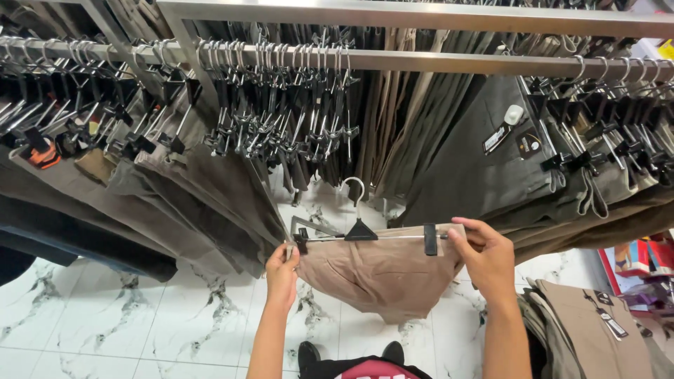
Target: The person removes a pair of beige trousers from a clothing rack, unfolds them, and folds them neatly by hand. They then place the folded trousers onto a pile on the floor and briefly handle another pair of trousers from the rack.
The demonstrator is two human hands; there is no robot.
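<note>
The tan trousers point(375, 270) are already clipped onto the clip hanger point(359, 228), with the left hand point(282, 270) pinching one end and the right hand point(486, 256) pinching the other, below the rail point(421, 62), not hung yet.

Tan trousers point(375, 274) hang folded from a black clip hanger point(361, 230), held level below the rail.

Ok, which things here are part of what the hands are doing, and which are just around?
In hand:
left hand at the hanger's left clip
right hand at the right clip
clip hanger
tan trousers

Just around:
metal rail
hung dark trousers
empty clip hangers
folded trousers
marble floor
</note>
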